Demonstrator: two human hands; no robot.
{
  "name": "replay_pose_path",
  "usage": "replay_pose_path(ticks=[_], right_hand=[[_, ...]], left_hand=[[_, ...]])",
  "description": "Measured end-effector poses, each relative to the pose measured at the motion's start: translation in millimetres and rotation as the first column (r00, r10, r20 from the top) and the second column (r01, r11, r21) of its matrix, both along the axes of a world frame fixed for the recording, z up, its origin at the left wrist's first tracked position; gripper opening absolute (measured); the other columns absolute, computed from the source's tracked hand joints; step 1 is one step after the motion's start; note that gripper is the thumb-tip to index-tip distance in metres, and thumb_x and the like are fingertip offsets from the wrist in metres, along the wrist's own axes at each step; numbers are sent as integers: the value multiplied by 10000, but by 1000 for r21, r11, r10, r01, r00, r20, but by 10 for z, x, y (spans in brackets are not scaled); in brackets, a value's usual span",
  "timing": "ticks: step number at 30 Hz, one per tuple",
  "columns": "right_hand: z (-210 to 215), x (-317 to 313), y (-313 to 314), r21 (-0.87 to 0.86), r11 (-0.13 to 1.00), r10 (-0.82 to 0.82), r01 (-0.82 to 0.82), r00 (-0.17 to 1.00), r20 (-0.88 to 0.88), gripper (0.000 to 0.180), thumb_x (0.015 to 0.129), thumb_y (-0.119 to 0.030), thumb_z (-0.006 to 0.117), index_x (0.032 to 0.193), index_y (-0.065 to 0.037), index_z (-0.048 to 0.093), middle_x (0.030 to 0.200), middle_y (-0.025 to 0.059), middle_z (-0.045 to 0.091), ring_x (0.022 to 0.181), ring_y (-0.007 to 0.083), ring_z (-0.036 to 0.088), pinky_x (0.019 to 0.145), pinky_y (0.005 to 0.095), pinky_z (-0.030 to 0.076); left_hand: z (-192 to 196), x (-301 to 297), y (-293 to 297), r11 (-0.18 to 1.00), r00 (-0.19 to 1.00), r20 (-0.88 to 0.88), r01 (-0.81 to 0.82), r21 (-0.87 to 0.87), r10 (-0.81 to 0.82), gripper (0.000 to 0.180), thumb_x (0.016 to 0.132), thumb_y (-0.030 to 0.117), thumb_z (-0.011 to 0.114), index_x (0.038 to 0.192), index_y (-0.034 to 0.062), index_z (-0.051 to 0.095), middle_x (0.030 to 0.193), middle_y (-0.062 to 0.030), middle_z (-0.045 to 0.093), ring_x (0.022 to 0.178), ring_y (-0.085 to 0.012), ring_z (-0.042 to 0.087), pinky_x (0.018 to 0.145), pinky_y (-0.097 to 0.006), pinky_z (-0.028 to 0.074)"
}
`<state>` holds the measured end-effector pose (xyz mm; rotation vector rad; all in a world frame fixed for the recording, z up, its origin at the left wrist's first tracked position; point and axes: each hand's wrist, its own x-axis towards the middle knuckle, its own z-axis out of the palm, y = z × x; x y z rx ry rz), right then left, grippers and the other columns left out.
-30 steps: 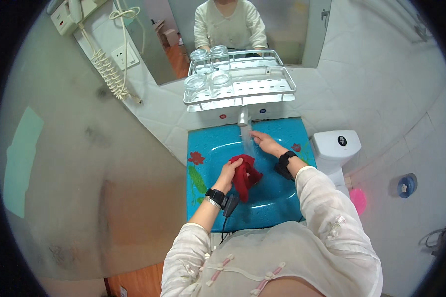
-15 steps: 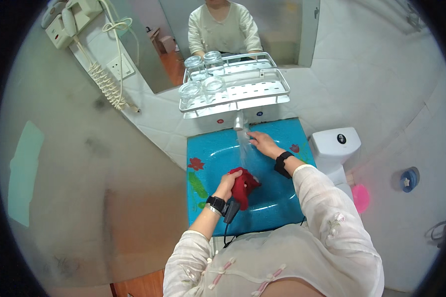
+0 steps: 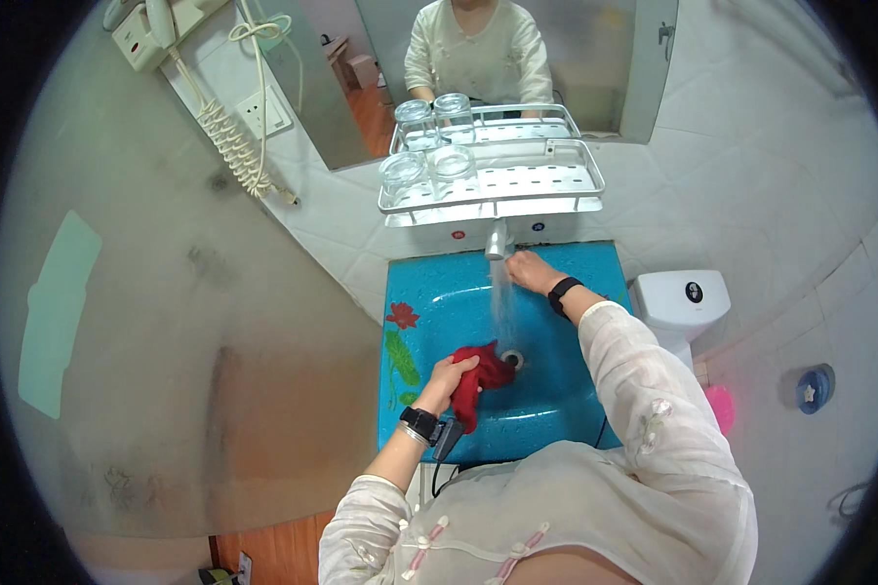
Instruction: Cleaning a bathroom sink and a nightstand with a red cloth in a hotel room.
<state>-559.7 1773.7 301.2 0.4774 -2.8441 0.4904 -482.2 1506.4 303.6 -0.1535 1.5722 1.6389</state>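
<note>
A red cloth [image 3: 480, 375] is bunched in my left hand [image 3: 444, 378], which is closed on it over the left part of the blue sink [image 3: 556, 380]. Water [image 3: 501, 297] streams from the silver tap [image 3: 497, 240] and falls just beyond the cloth. Beside the cloth's right edge lies the round drain [image 3: 513, 360]. My right hand [image 3: 533, 273] is up at the right side of the tap, below its spout, its fingers curled in. What those fingers grip, if anything, is hidden.
Above the tap hangs a metal shelf [image 3: 537, 182] with two glass jars [image 3: 429, 173] at its left, reflected in the mirror [image 3: 595, 88]. A white toilet tank [image 3: 683, 302] stands right of the sink. At left, a hair dryer's coiled cord [image 3: 232, 146] hangs by a frosted panel [image 3: 166, 322].
My right hand has gone from the water stream to the tap's side, its fingers curling in. The left hand still holds the red cloth, and the drain now shows beside it. The view has shifted slightly.
</note>
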Motion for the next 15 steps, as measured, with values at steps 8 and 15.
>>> replay_pose_path(ticks=[8, 15], right_hand=[[14, -47, -25, 42, 993, -112, 110, 993, 31, 180, 758, -156, 552, 710, 5, 616, 732, 201, 599, 705, 357, 587, 653, 423, 468], [35, -53, -9, -50, 998, -24, 24, 1000, -6, 208, 788, -198, 555, 739, -11, 633, 716, 194, 602, 700, 357, 590, 646, 427, 475]], left_hand=[[-52, -49, 104, 1000, 1000, -23, 0, 5, 0, 259, 815, 219, 596, 963, 12, 549, 823, -79, 612, 586, -173, 572, 519, -285, 490], [-62, -70, 146, 1000, 999, -49, -5, 8, 5, 250, 813, 203, 599, 960, 7, 550, 825, -86, 612, 611, -175, 581, 543, -281, 503]])
